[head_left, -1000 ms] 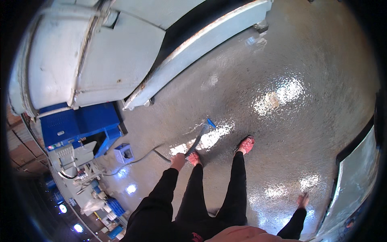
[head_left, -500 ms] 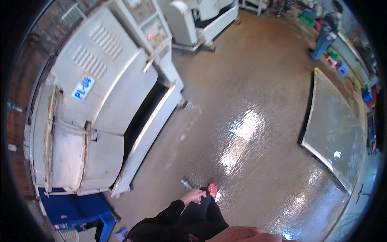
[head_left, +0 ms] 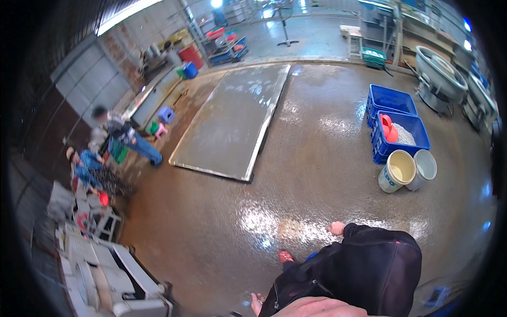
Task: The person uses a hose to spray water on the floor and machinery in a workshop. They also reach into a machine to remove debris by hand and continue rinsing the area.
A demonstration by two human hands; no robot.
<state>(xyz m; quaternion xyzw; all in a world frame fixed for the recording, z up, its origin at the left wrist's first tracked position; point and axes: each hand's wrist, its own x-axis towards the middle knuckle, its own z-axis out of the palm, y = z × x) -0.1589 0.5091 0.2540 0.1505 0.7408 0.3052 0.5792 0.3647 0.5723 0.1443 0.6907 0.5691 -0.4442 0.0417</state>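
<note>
In the head view the person stands on a wet, glossy floor [head_left: 296,174], dark sleeves filling the lower edge. The right hand [head_left: 336,228] hangs at the end of a black sleeve, curled loosely with nothing in it; whether its fingers are pressed together cannot be told. The left hand [head_left: 256,303] shows at the bottom edge, fingers slightly spread and empty. A red shoe [head_left: 285,257] rests on the floor between the hands. Toward the floor's right side stand two buckets [head_left: 397,170], just beside two blue crates [head_left: 398,137]. A large grey slab [head_left: 237,124] lies flat further off. At the left edge two people [head_left: 124,138] crouch near machinery [head_left: 105,274].
</note>
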